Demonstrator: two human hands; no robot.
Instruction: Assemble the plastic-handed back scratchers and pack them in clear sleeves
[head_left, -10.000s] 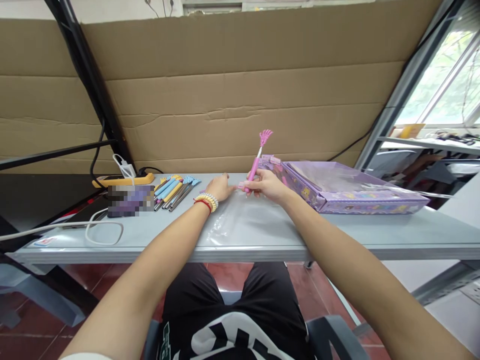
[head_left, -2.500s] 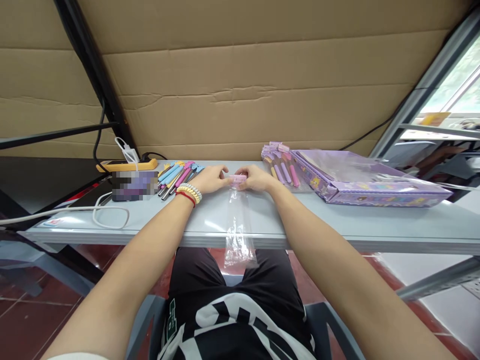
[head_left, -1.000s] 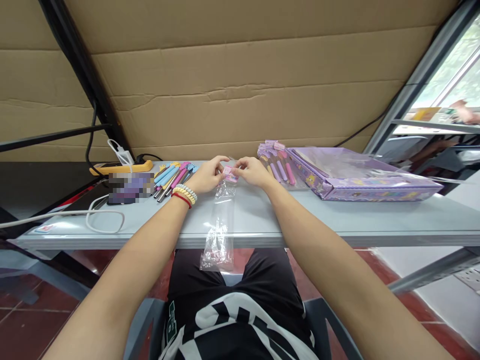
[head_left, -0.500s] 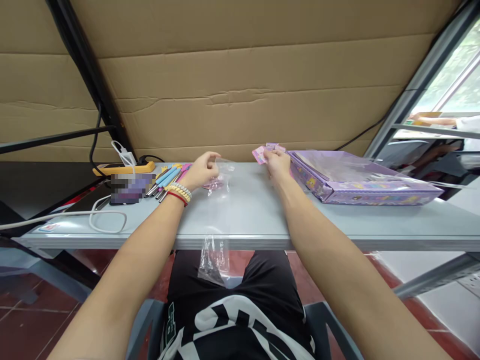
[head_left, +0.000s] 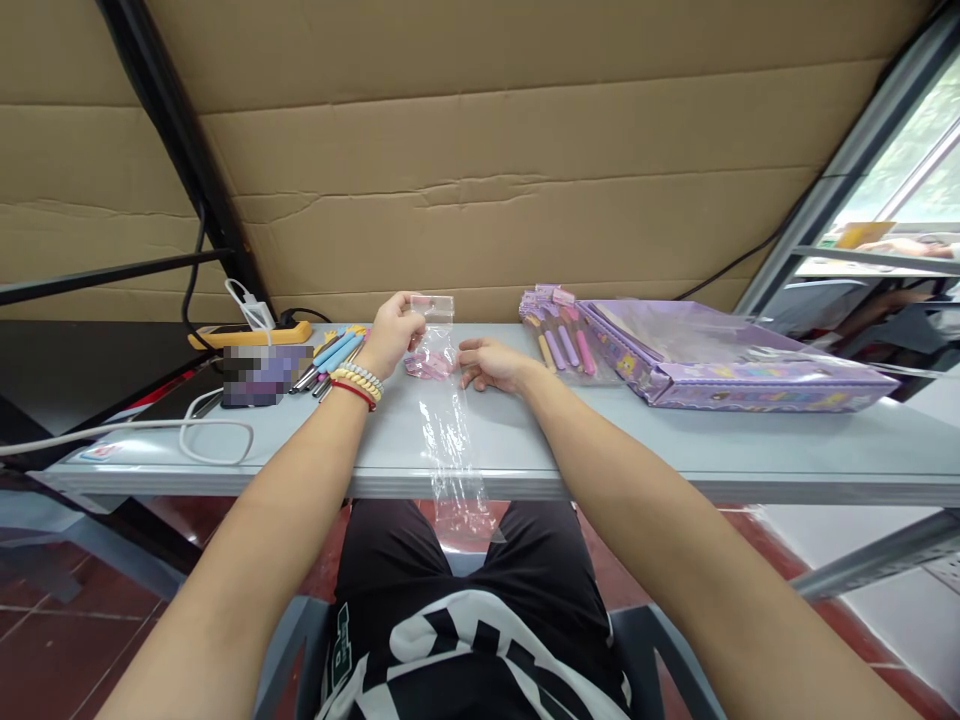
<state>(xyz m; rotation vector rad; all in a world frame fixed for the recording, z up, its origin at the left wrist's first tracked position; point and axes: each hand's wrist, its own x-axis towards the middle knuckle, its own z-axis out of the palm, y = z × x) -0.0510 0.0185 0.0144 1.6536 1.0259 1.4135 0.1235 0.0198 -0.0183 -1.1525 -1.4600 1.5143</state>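
Note:
My left hand point(head_left: 396, 332) pinches the upper left edge of a long clear plastic bag point(head_left: 450, 440), which hangs down over the table's front edge. Pink printed cards point(head_left: 430, 365) lie on the table by the bag, partly seen through it. My right hand point(head_left: 495, 366) is close to the bag's right side, fingers apart and slightly curled, with nothing visible in them. Further right, several bagged pens point(head_left: 561, 340) in yellow, purple and pink lie with pink cards at their tops. Left of my left wrist lies a bunch of loose blue and other coloured pens point(head_left: 336, 358), partly hidden by that hand.
A purple box point(head_left: 742, 385) with clear film on it stands at the right. On the left are a yellow power strip point(head_left: 251, 335), a white charger with cable point(head_left: 217, 428) and a blurred purple item point(head_left: 266, 375). Cardboard point(head_left: 487, 200) walls the table's back.
My right hand has let go of the bagged pens at the box and moved left to the clear bag. The bag's top has turned flatter under my left hand.

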